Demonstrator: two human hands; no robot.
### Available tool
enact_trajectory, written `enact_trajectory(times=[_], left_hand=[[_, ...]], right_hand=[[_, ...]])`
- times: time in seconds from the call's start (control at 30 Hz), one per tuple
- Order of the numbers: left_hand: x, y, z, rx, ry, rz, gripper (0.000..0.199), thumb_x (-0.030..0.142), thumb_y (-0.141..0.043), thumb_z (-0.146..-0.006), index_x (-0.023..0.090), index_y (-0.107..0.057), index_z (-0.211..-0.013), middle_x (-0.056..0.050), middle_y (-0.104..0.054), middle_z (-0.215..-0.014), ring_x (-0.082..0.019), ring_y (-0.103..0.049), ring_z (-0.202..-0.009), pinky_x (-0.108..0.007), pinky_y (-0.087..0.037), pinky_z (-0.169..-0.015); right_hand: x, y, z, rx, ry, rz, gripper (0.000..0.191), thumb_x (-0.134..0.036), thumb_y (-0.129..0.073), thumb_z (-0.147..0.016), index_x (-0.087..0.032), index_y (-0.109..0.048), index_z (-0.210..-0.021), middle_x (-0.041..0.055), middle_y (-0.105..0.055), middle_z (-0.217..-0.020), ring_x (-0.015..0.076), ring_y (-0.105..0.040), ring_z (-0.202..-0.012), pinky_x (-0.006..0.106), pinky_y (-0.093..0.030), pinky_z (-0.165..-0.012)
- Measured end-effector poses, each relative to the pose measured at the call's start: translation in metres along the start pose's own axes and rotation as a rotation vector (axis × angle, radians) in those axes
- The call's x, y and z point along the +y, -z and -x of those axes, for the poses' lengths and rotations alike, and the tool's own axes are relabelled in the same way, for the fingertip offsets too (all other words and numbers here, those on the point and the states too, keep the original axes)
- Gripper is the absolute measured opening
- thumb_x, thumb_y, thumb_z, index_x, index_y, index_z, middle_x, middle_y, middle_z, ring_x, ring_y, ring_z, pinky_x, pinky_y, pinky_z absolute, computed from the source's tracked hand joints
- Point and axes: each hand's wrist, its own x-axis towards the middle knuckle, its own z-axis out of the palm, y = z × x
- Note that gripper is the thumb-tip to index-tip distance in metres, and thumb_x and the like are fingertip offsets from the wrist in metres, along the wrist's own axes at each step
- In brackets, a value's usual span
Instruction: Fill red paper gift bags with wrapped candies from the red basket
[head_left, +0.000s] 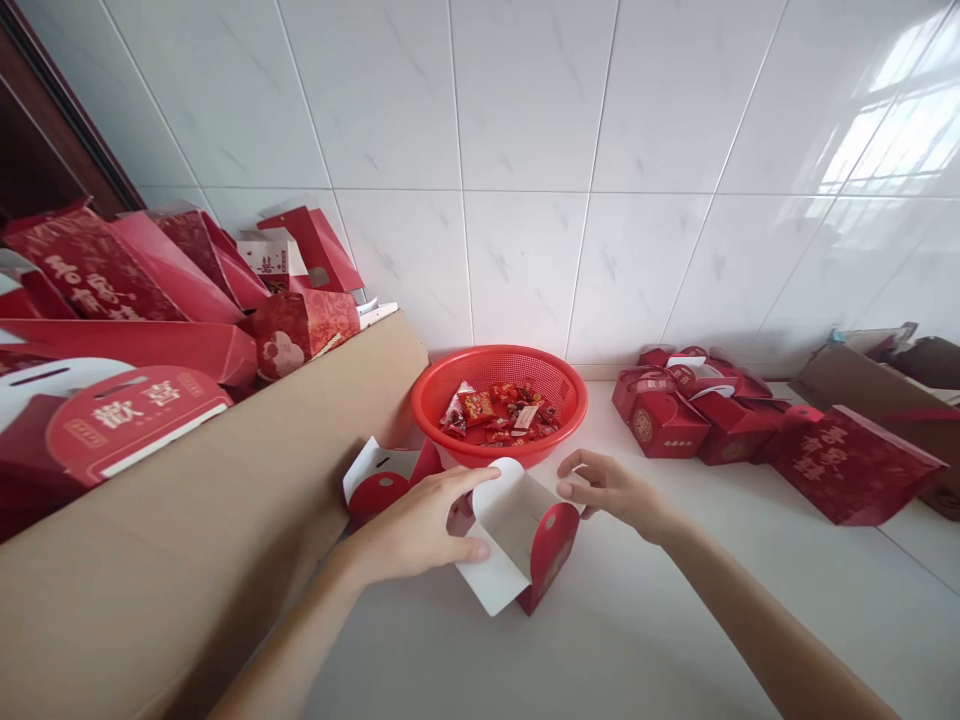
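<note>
A small red gift box (pixel 555 548) with a white inside stands on the white surface in front of me, its flaps spread open. My left hand (pixel 420 525) is at its left side, thumb and fingers apart around the white flaps. Just right of the box's rear edge is my right hand (pixel 611 492), its fingers curled but apart, with nothing seen between them. Behind the box sits a red plastic basket (pixel 499 358) with wrapped candies (pixel 480 405) in it. Another red box (pixel 381 492) with a white flap rests partly behind my left hand.
At the left, a large cardboard box (pixel 300 450) holds several red gift boxes and bags. Several closed red boxes (pixel 667 425) are grouped at the right, beside a larger red box (pixel 855 465). Another cardboard box (pixel 862 385) stands far right. A tiled wall (pixel 525 270) rises behind.
</note>
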Motion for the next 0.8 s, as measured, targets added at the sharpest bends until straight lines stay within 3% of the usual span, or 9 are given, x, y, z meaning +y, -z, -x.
enact_trajectory(times=[0.07,0.17,0.3,0.4,0.5,0.63,0.8], left_hand=[[0.007,0.004,0.001,-0.013,-0.027,-0.053,0.075,0.038,-0.075,-0.074,0.032,-0.052,-0.145,-0.005,-0.063,-0.126,-0.024,-0.063,-0.101,-0.031,-0.052,-0.083],[0.018,0.013,-0.001,-0.012,-0.11,-0.119,0.062,0.04,-0.072,-0.078,0.033,-0.059,-0.139,-0.004,-0.061,-0.134,-0.024,-0.064,-0.103,-0.03,-0.053,-0.082],[0.036,0.034,-0.018,0.067,-0.254,-0.143,0.049,0.046,-0.064,-0.086,0.031,-0.064,-0.133,-0.003,-0.06,-0.139,-0.024,-0.062,-0.113,-0.032,-0.053,-0.092],[0.049,0.051,-0.053,0.109,-0.32,-0.193,0.046,0.045,-0.059,-0.088,0.028,-0.066,-0.131,-0.003,-0.068,-0.129,-0.023,-0.063,-0.111,-0.033,-0.051,-0.097],[0.055,0.06,-0.105,0.052,-0.282,-0.248,0.043,0.043,-0.06,-0.087,0.027,-0.068,-0.126,-0.002,-0.071,-0.122,-0.022,-0.066,-0.103,-0.029,-0.052,-0.091],[0.05,0.049,-0.173,-0.158,-0.216,-0.477,0.039,0.042,-0.066,-0.079,0.028,-0.072,-0.115,-0.004,-0.071,-0.112,-0.024,-0.066,-0.097,-0.031,-0.051,-0.084],[0.034,0.018,-0.221,-0.237,-0.293,-0.732,0.068,0.042,-0.079,-0.063,0.033,-0.064,-0.13,-0.009,-0.057,-0.136,-0.034,-0.059,-0.116,-0.039,-0.051,-0.089]], right_hand=[[-0.003,0.001,-0.001,-0.005,0.046,0.11,0.052,-0.063,-0.08,-0.067,-0.023,-0.063,-0.096,-0.001,-0.058,-0.077,0.0164,-0.054,-0.075,0.031,-0.048,-0.069],[-0.01,0.002,0.0,0.021,0.157,0.218,0.05,-0.06,-0.08,-0.068,-0.023,-0.068,-0.101,0.0043,-0.066,-0.097,0.0207,-0.058,-0.089,0.034,-0.049,-0.077],[-0.024,0.009,0.0,0.03,0.28,0.134,0.043,-0.06,-0.068,-0.081,-0.022,-0.073,-0.1,0.007,-0.071,-0.107,0.0241,-0.064,-0.099,0.038,-0.051,-0.089],[-0.035,0.019,-0.004,0.152,0.345,0.071,0.04,-0.058,-0.069,-0.081,-0.02,-0.075,-0.091,0.0071,-0.074,-0.097,0.0236,-0.066,-0.094,0.038,-0.051,-0.089],[-0.042,0.029,-0.014,0.304,0.391,-0.029,0.039,-0.057,-0.073,-0.076,-0.019,-0.074,-0.082,0.0066,-0.074,-0.085,0.0208,-0.066,-0.083,0.036,-0.053,-0.082],[-0.047,0.037,-0.039,0.438,0.469,-0.175,0.038,-0.055,-0.076,-0.072,-0.018,-0.072,-0.077,0.0069,-0.073,-0.079,0.0189,-0.065,-0.074,0.034,-0.055,-0.076],[-0.046,0.033,-0.074,0.507,0.52,-0.159,0.031,-0.05,-0.071,-0.074,-0.019,-0.068,-0.07,0.0048,-0.07,-0.071,0.0191,-0.065,-0.071,0.032,-0.054,-0.071]])
